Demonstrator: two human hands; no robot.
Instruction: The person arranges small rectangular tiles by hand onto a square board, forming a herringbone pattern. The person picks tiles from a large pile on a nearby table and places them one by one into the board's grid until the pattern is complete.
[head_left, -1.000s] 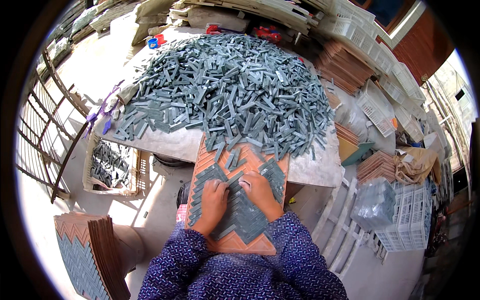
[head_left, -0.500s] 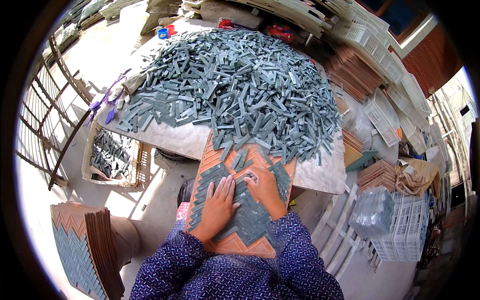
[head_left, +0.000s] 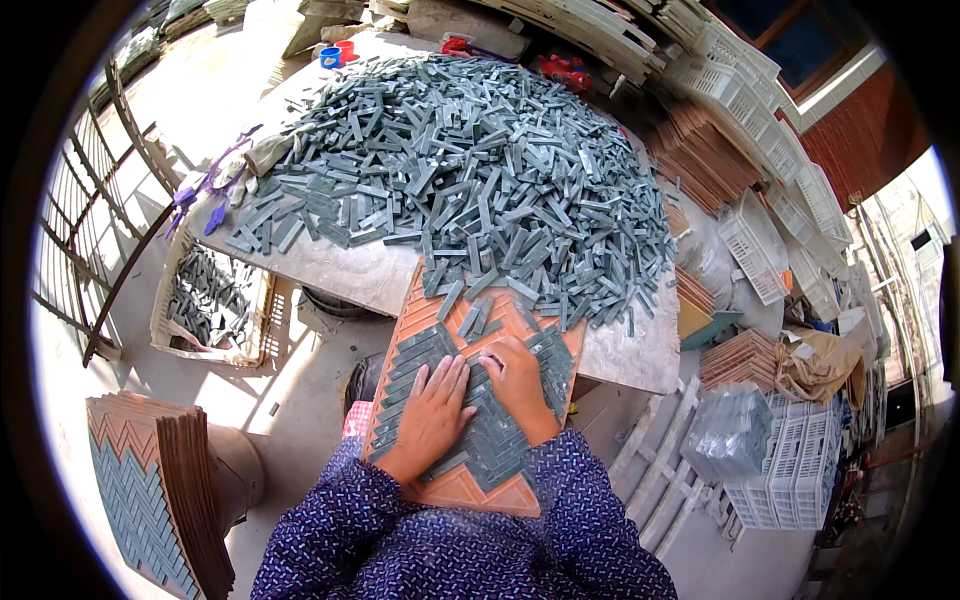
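An orange herringbone tray [head_left: 455, 484] with raised ridges reaches from my lap to the table edge. Dark grey-green stone strips [head_left: 500, 447] fill much of its grooves in a zigzag pattern. My left hand [head_left: 430, 408] lies flat on the laid strips, fingers stretched out. Just right of it, my right hand [head_left: 517, 385] is closed, thumb and fingers pinched low over the tray's middle; what they hold, if anything, is hidden. A few loose strips [head_left: 480, 316] rest on the tray's far part, where bare orange shows.
A large heap of stone strips [head_left: 470, 170] covers the table [head_left: 345, 272]. A crate [head_left: 262, 330] of strips stands below left, near stacked trays [head_left: 185, 490]. Purple-and-white gloves [head_left: 215, 190] lie at the table's left edge. White plastic crates [head_left: 785, 470] stand right.
My right hand has shifted slightly left toward my left hand, its fingers curled more tightly. My left hand stays flat on the strips. The whole view has turned a little.
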